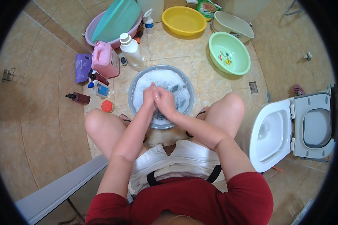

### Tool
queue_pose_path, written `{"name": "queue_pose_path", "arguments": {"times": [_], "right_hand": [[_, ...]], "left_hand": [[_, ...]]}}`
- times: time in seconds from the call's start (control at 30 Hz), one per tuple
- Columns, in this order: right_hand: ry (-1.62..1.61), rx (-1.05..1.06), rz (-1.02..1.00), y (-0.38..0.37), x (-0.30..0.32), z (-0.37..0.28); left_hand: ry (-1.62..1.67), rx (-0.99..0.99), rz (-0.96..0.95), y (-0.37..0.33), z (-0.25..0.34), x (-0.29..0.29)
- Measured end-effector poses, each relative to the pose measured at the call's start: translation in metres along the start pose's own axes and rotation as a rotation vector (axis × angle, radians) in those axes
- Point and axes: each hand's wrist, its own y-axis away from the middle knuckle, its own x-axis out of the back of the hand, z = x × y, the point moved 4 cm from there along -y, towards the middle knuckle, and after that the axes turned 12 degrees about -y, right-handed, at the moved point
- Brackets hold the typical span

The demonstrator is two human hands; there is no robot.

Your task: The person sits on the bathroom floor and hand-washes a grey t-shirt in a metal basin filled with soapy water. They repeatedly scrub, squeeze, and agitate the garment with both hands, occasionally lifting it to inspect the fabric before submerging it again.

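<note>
A round grey basin (130, 98) full of white suds (163, 77) stands on the floor between my feet. My left hand (149, 94) and my right hand (164, 99) are pressed together over its middle, both with closed fingers. A dark wet cloth (159, 115) hangs below them into the suds; most of what they grip is hidden by the hands. Grey-green patches of cloth (181, 100) show through the foam on the right side of the basin.
At left stand a pink jug (106, 60), a white bottle (131, 52), a purple pouch (82, 68), small bottles and a red-lidded jar (107, 106). Behind are stacked basins (116, 22), a yellow basin (184, 20) and a green basin (229, 53). A toilet (270, 135) is at right.
</note>
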Motion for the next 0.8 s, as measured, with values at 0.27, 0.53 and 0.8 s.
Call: {"name": "queue_pose_path", "arguments": {"times": [0.27,0.53,0.8], "right_hand": [[-0.06,-0.075,-0.02,-0.009,0.002,-0.004],[-0.019,-0.334,0.042,-0.032,0.02,0.013],[-0.044,-0.023,0.024,-0.009,0.003,-0.005]], "left_hand": [[-0.114,-0.077,-0.012,0.008,0.015,-0.004],[-0.157,-0.055,-0.007,0.016,0.015,-0.016],[-0.117,-0.068,0.025,0.021,0.026,-0.012]]}}
